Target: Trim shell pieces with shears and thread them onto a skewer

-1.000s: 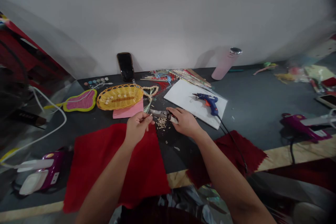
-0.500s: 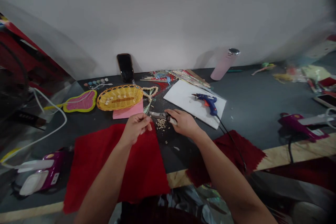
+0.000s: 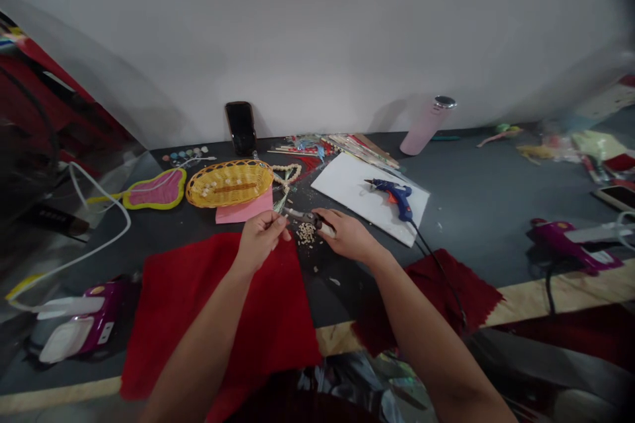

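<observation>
My right hand (image 3: 346,232) is wrapped round the handles of a pair of pruning shears (image 3: 303,216), whose blades point left. My left hand (image 3: 262,238) is closed in a pinch just left of the blade tips, over a red cloth (image 3: 198,304). A small pale tip shows at its fingers, too small to name. Beneath the shears lies a heap of small pale cut pieces (image 3: 306,234) on the dark table. A yellow wicker basket (image 3: 231,201), holding a few pale pieces and a brown stick, stands beyond my left hand on pink paper (image 3: 243,213).
A blue glue gun (image 3: 397,195) rests on a white board (image 3: 342,175), its cord running toward the front edge. Behind are a phone (image 3: 241,127), thin sticks (image 3: 352,145) and a pink bottle (image 3: 427,125). Purple devices (image 3: 99,314) stand left and right.
The shears' blades look closer together and nearer my left fingers. My left hand has shifted slightly right; the whole view has moved a little.
</observation>
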Available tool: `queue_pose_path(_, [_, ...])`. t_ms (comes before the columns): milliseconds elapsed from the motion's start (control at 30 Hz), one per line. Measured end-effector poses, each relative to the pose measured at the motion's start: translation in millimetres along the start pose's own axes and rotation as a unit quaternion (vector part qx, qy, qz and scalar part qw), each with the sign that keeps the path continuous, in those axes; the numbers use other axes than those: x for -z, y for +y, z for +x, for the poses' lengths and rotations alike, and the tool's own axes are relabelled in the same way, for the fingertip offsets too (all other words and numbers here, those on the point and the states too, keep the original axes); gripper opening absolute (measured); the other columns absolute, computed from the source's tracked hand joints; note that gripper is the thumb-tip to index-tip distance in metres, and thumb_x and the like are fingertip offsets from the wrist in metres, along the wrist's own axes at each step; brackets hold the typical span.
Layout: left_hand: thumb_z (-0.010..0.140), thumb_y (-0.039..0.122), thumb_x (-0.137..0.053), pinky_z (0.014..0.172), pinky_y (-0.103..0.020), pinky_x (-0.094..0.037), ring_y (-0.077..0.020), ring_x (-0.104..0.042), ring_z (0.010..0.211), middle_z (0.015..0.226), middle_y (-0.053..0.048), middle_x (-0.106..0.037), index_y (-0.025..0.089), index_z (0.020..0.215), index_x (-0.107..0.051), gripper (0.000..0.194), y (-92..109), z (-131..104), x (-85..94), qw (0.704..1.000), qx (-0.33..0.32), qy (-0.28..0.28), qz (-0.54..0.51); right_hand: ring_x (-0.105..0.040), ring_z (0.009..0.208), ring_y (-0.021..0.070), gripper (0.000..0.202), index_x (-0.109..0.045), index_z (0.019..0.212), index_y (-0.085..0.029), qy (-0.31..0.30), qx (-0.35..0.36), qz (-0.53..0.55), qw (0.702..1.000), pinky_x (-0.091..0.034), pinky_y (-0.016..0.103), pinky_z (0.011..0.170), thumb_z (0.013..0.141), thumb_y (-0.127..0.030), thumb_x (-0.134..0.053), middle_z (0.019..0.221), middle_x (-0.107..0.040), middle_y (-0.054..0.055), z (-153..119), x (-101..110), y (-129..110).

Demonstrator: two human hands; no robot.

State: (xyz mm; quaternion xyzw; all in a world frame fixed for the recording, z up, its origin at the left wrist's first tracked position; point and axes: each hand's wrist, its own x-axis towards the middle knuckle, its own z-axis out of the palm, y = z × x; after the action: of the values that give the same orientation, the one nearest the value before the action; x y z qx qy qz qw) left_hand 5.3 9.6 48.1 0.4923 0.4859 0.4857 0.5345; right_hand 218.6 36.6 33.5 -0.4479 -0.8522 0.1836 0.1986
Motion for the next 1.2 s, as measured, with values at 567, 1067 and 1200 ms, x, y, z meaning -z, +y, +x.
queue_pose_path(567, [0.078,0.033,-0.059,0.035,-0.017,-0.019,-0.0036,-0.034,0.035,0.053,0.002,-0.059,0.017,0.088,-0.056,0.019,-2,1,7.6,0.997,-0.013,-0.013,-0.080,-0.054,0.093,0.0258,0.059,-0.035,0.132,-0.025,0.071,-0.192,-0.147,0.968,-0.040,0.035,0.076,0.080,-0.047,-0.053,0.107,-0.056,0.011,1,4,26])
queue_pose_path(1067, [0.079,0.031,-0.054,0.070,-0.024,-0.042,-0.0153,-0.059,0.073,0.080,-0.002,-0.068,0.021,0.083,-0.066,0.016,2,-7,-10.3,0.947,-0.146,0.011,0.287,-0.050,0.075,0.0166,0.030,-0.058,0.083,-0.018,0.129,-0.070,0.091,0.985,-0.040,0.029,0.068,0.089,-0.040,-0.038,0.080,-0.057,0.005,1,10,-8])
queue_pose_path(1200, [0.081,0.029,-0.052,0.072,-0.026,-0.042,-0.0168,-0.060,0.078,0.083,-0.002,-0.068,0.023,0.085,-0.066,0.016,1,-7,-11.0,0.919,-0.163,-0.013,0.358,-0.044,0.057,0.0104,0.042,-0.052,0.075,-0.017,0.015,-0.037,0.310,0.950,-0.035,0.022,0.053,0.090,-0.049,-0.030,0.064,-0.049,-0.001,0,0,-23])
